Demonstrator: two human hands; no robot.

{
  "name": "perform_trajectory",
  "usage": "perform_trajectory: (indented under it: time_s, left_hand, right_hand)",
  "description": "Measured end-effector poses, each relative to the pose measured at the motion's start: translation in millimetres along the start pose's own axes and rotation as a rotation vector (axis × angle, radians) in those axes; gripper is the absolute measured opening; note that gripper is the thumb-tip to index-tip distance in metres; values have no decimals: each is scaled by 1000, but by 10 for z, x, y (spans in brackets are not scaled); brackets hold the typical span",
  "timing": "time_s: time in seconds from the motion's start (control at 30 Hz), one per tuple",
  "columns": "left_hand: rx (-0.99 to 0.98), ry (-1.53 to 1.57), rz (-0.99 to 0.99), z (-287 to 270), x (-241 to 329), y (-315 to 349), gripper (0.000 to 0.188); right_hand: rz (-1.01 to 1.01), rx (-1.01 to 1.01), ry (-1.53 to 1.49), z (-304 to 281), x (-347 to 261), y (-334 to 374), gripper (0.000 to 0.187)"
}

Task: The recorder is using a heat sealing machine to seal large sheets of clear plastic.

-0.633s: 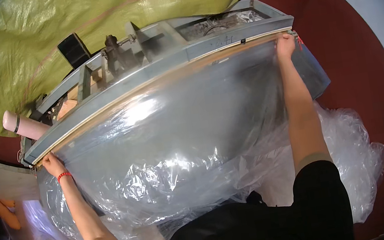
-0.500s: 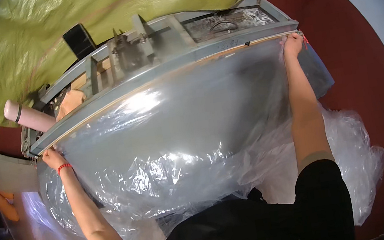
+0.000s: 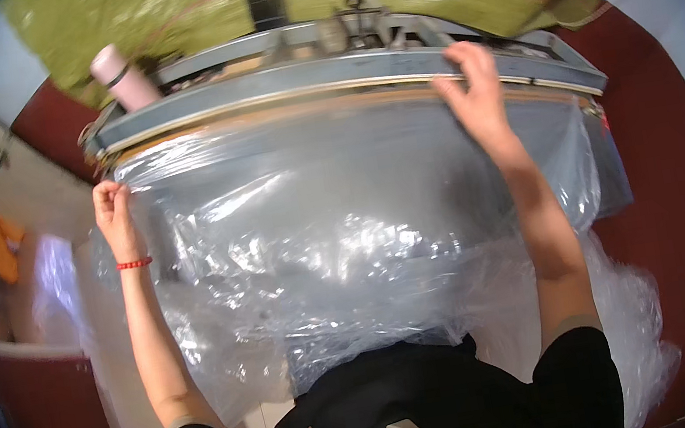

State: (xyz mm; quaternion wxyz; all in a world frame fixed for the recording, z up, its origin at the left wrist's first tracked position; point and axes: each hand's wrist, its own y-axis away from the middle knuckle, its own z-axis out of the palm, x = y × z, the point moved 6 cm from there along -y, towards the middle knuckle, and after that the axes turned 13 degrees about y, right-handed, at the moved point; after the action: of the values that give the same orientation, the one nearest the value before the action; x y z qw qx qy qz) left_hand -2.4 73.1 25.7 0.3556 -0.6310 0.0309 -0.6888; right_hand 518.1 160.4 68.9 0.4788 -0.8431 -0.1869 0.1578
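A wide sheet of clear plastic film hangs from the long grey metal frame and spreads toward my body in shiny folds. At its upper left edge is my left hand, with a red bead bracelet on the wrist. Those fingers are pinched together on the film's edge, just below the frame's left end. My right hand hovers at the frame's front rail, right of the middle. Its fingers are spread and hold nothing; whether the fingertips touch the rail I cannot tell.
A pink bottle leans at the frame's back left. A dark phone-like slab rests against the yellow-green woven sheet behind. Dark metal parts stand inside the frame. More crumpled film lies at the right on the red floor.
My right hand has let go at the rail's right end, moved left and opened. My left hand has come off the rail's left end, toward me. The whole view has shifted.
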Motion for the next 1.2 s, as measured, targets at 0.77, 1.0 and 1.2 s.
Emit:
perform_trajectory:
  time_s: [0.77, 1.0, 1.2]
  left_hand:
    - [-741, -1120, 25, 414, -111, 1446, 74]
    - [-650, -1099, 126, 361, -257, 1088, 60]
    - [-455, -1153, 32, 77, -603, 686, 57]
  right_hand:
    - [553, -404, 211, -1409, 2295, 2020, 26]
    - [556, -375, 266, -1463, 2252, 1992, 28]
    - [583, -390, 262, -1442, 2328, 2029, 29]
